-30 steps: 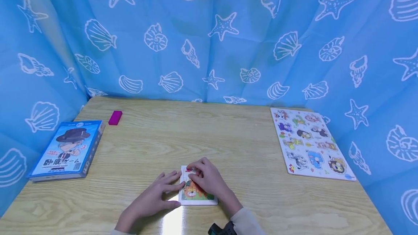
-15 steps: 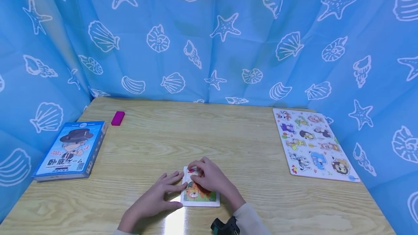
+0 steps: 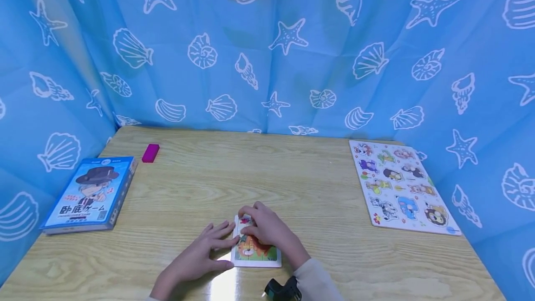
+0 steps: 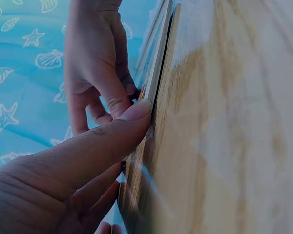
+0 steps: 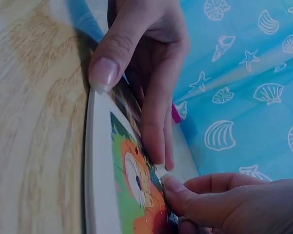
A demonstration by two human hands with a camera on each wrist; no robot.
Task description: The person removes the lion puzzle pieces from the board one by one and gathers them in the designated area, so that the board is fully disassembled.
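Observation:
A small jigsaw puzzle (image 3: 256, 255) with a white border lies flat on the table, showing an orange lion on green. My left hand (image 3: 202, 254) rests along its left side, fingers spread and fairly straight; the thumb (image 4: 136, 111) touches the border's edge in the left wrist view. Over the puzzle's upper part, my right hand (image 3: 267, 227) has curled fingers. Its thumb and index finger pinch a small puzzle piece (image 5: 161, 171) at the surface, close to the left fingertips. Most of this piece and the puzzle's upper right are hidden by the right hand.
A blue game box (image 3: 85, 194) lies at the left. Behind it is a magenta block (image 3: 151, 153). An animal peg-puzzle board (image 3: 403, 187) lies at the right. A blue curtain (image 3: 267, 50) with shell prints encloses the wooden table (image 3: 200, 175) at the back and sides.
The right fingers shift slightly over the puzzle's upper part, and the right wrist tilts a little. The left hand stays on the left edge. The head view has shifted slightly.

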